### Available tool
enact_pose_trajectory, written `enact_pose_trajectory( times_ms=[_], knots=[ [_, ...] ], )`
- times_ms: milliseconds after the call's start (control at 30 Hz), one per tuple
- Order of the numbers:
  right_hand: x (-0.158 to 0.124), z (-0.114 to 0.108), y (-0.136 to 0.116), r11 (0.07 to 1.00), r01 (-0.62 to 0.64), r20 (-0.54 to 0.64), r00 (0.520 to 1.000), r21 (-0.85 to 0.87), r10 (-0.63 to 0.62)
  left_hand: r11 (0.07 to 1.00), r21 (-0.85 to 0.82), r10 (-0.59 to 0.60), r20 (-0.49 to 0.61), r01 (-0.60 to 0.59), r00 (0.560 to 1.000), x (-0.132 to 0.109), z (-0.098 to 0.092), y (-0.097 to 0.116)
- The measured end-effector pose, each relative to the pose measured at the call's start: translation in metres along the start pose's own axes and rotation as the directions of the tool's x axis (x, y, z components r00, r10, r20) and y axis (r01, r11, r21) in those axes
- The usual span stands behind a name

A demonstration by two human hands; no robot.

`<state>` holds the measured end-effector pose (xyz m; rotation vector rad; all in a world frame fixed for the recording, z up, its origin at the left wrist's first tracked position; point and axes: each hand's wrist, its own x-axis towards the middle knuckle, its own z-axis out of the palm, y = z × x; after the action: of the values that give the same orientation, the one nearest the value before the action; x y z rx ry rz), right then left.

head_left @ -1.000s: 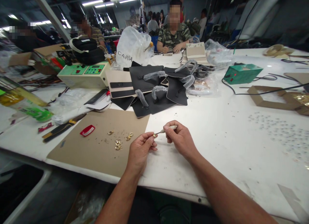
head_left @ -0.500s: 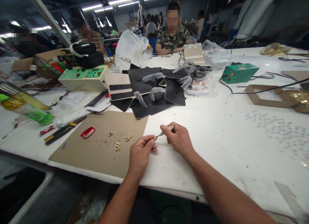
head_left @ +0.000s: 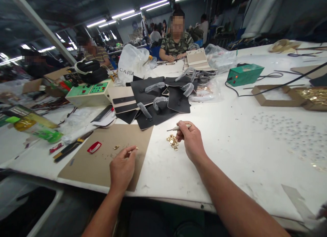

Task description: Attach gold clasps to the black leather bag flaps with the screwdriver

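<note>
My left hand is over the right part of the brown board, thumb and fingers pinched on a small gold metal fitting. Its fingers hide most of that piece. Another gold fitting lies on the board just beyond them, among dark crumbs. Held in my right hand is a small screwdriver with a pale handle, its thin tip pointing left. Below that tool, a small heap of gold fittings rests on the white table, close to my right fingers.
Black bag panels with plastic-wrapped handles lie ahead. On the board sits a red dish; a yellow-black cutter and a bottle are left. A green box and cardboard trays stand right. A co-worker sits opposite.
My hands have parted. The left moved left from the screwdriver's tip onto the board's gold pieces. The right lifted slightly, still holding the screwdriver, and the gold heap came into view.
</note>
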<state>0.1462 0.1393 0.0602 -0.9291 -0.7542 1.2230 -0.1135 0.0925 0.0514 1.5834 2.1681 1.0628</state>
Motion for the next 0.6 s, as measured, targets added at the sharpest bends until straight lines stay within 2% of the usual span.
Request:
enact_pose_trajectory(
  times_ms=[67, 133, 200, 267, 367, 433, 500, 600],
  knots=[
    [0.003, -0.001, -0.002, 0.998, -0.019, -0.010, 1.000, 0.056, 0.019, 0.989, 0.107, 0.101, -0.016, -0.098, 0.995, 0.008, -0.008, -0.011],
    [0.004, -0.001, -0.004, 0.997, -0.026, -0.018, 0.999, 0.077, 0.028, 0.970, 0.133, 0.207, -0.017, -0.203, 0.978, 0.006, -0.006, -0.010],
    [0.004, -0.001, -0.005, 0.995, -0.032, -0.027, 0.999, 0.089, 0.035, 0.944, 0.105, 0.313, 0.013, -0.313, 0.950, -0.005, 0.007, 0.002],
    [0.003, -0.001, -0.005, 0.994, -0.041, -0.025, 0.999, 0.101, 0.044, 0.914, 0.061, 0.395, 0.098, -0.401, 0.914, -0.022, 0.028, 0.022],
    [0.003, 0.000, -0.001, 0.992, -0.068, 0.001, 0.998, 0.110, 0.068, 0.887, 0.086, 0.428, 0.221, -0.454, 0.877, -0.042, 0.064, 0.055],
    [0.004, 0.000, 0.001, 0.989, -0.097, 0.016, 0.995, 0.111, 0.096, 0.876, 0.155, 0.414, 0.247, -0.457, 0.876, -0.047, 0.082, 0.071],
    [0.005, 0.000, 0.004, 0.988, -0.112, 0.021, 0.994, 0.109, 0.111, 0.863, 0.218, 0.402, 0.252, -0.456, 0.880, -0.046, 0.093, 0.079],
    [0.007, 0.002, 0.006, 0.989, -0.111, 0.018, 0.994, 0.101, 0.109, 0.845, 0.246, 0.416, 0.258, -0.476, 0.872, -0.041, 0.099, 0.081]
  ],
)
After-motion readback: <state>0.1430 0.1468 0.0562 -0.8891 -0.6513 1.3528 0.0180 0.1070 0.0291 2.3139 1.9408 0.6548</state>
